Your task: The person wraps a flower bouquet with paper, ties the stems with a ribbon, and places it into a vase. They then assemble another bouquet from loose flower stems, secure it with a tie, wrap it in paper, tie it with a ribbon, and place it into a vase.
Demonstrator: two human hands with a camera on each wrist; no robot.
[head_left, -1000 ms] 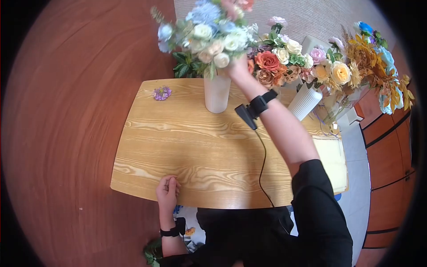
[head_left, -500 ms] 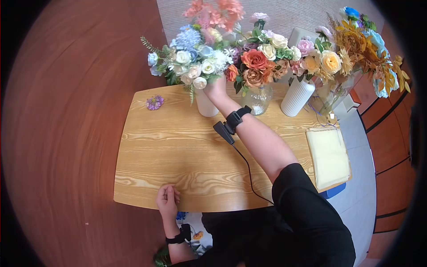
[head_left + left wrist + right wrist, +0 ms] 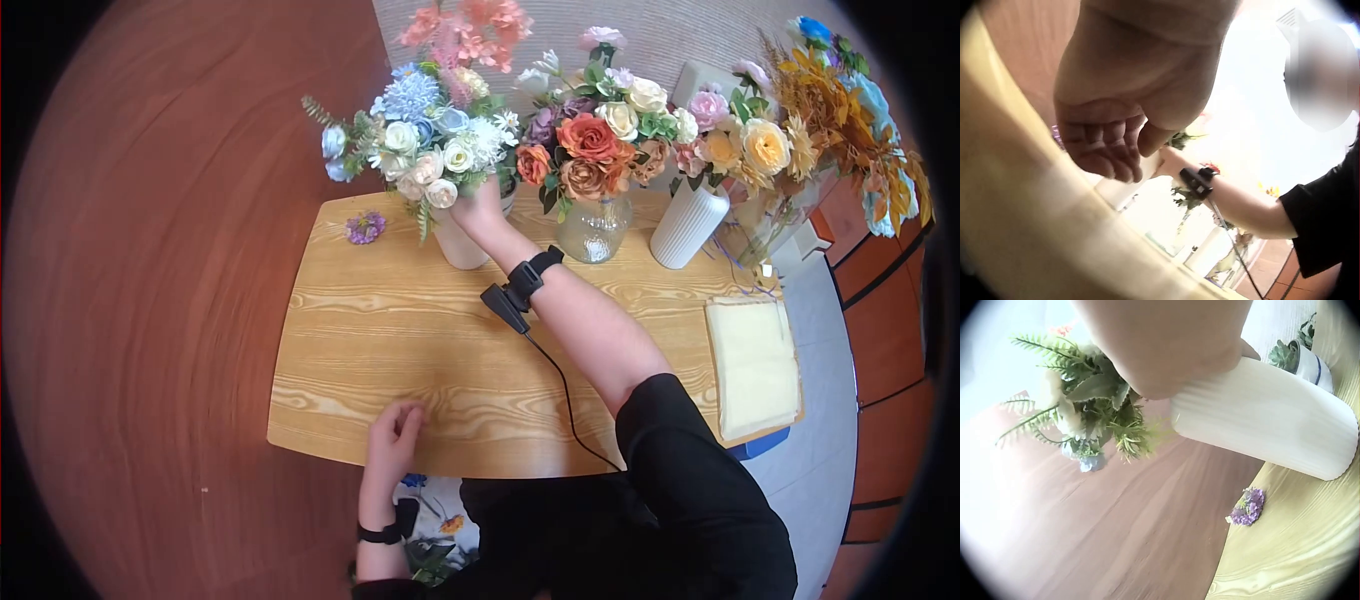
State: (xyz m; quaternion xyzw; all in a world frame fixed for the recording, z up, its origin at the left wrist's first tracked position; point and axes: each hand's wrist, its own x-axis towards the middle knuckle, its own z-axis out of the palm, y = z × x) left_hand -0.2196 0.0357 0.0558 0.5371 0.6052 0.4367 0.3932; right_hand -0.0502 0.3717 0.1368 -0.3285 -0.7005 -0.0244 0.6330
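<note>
At the back left of the table, my right hand (image 3: 478, 208) grips the top of a white ribbed vase (image 3: 462, 246). A mixed bouquet (image 3: 430, 150) of white, pale blue and coral flowers fills this vase and leans out over its rim. In the right wrist view the hand (image 3: 1169, 344) wraps the upper end of the vase (image 3: 1272, 419), its fingertips hidden behind. My left hand (image 3: 393, 437) holds nothing, fingers loosely curled, over the table's front edge. The left wrist view shows that hand (image 3: 1138, 75) with its fingers bent inward.
A purple flower sprig (image 3: 366, 228) lies left of the vase. To the right stand a glass vase (image 3: 594, 238) of orange and cream roses, another white ribbed vase (image 3: 690, 226), and orange-leaved stems (image 3: 830, 130). Pale yellow sheets (image 3: 754, 370) lie at the right edge. A potted succulent (image 3: 1313, 365) sits behind.
My right hand has come down from beside the bouquet to the vase's top. Vase and bouquet have shifted left, toward the purple sprig. The left hand has moved slightly, fingers still loose.
</note>
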